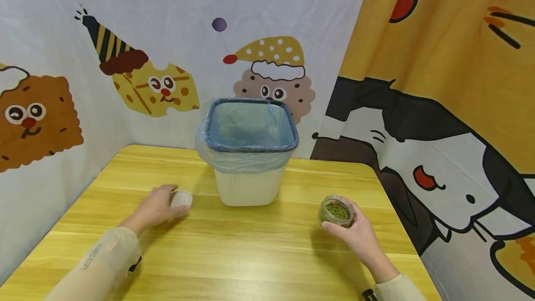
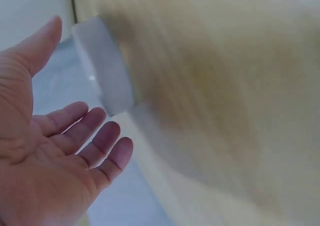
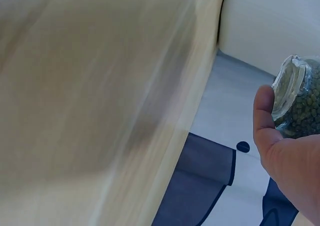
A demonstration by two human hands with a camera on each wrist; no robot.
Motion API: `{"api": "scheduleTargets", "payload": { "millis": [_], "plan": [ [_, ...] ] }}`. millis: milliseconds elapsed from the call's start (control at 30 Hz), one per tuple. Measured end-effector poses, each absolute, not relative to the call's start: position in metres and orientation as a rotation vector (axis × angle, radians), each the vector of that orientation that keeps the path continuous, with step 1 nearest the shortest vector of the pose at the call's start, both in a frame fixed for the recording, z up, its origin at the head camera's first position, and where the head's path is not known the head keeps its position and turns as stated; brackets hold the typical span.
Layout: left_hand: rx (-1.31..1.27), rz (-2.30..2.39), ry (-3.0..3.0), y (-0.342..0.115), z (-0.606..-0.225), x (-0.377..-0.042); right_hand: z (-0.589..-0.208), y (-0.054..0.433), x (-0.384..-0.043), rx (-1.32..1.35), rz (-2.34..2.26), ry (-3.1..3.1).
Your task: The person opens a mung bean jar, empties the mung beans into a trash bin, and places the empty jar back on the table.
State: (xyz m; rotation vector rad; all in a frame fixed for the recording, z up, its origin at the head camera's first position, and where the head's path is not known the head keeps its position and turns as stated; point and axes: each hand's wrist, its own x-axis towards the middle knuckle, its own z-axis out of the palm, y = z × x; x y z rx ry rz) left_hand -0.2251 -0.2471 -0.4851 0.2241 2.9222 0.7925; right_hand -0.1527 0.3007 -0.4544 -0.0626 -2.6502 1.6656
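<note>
On the left side of the table a round white lid [image 1: 181,199] lies between the thumb and fingers of my left hand [image 1: 154,206]. The left wrist view shows the white lid [image 2: 105,66] beside the fingertips, and the thumb and fingers of the left hand [image 2: 60,131] stand apart from it. To the right, my right hand [image 1: 355,236] grips a small clear glass jar [image 1: 323,212] with no lid on. Small green beans [image 1: 337,210] fill part of it. In the right wrist view the thumb [image 3: 263,111] presses near the rim of the tilted jar [image 3: 300,96].
A white bin [image 1: 248,187] lined with a blue translucent bag [image 1: 246,164] stands between the hands at the back of the wooden table [image 1: 234,259]. Behind the table hangs a cartoon-printed cloth [image 1: 175,22], running down along both sides.
</note>
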Motion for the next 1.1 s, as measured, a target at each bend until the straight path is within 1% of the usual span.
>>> {"api": "scheduleTargets", "payload": {
  "millis": [133,200,267,333,400,467,533,567,633,733,833,967,1100],
  "plan": [
    [0.275,0.836,3.045,-0.241,-0.467,-0.215,-0.447,0.306,-0.159,-0.04,1.648,-2.667],
    [0.351,0.867,3.194,-0.233,-0.453,-0.21,-0.44,0.31,-0.165,-0.017,1.597,-2.687],
    [0.485,0.91,3.377,-0.223,-0.439,-0.204,-0.43,0.315,-0.173,0.01,1.5,-2.734],
    [0.714,0.928,3.587,-0.209,-0.422,-0.198,-0.415,0.319,-0.185,0.044,1.421,-2.78],
    [1.017,0.935,3.735,-0.192,-0.402,-0.192,-0.395,0.321,-0.198,0.087,1.333,-2.833],
    [1.348,0.878,3.8,-0.175,-0.381,-0.187,-0.371,0.319,-0.213,0.12,1.256,-2.873],
    [1.618,0.805,3.799,-0.159,-0.363,-0.186,-0.344,0.313,-0.229,0.152,1.184,-2.893],
    [1.704,0.765,3.782,-0.152,-0.356,-0.187,-0.33,0.309,-0.236,0.16,1.144,-2.9],
    [1.797,0.677,3.753,-0.14,-0.345,-0.19,-0.302,0.297,-0.252,0.187,1.129,-2.887],
    [1.771,0.531,3.762,-0.127,-0.337,-0.196,-0.266,0.275,-0.273,0.25,1.103,-2.858],
    [1.665,0.438,3.794,-0.12,-0.337,-0.2,-0.24,0.251,-0.287,0.323,1.05,-2.846],
    [1.501,0.417,3.806,-0.117,-0.341,-0.199,-0.22,0.221,-0.301,0.409,0.949,-2.847],
    [1.396,0.421,3.782,-0.116,-0.347,-0.196,-0.21,0.194,-0.31,0.492,0.892,-2.876]
  ]
}}
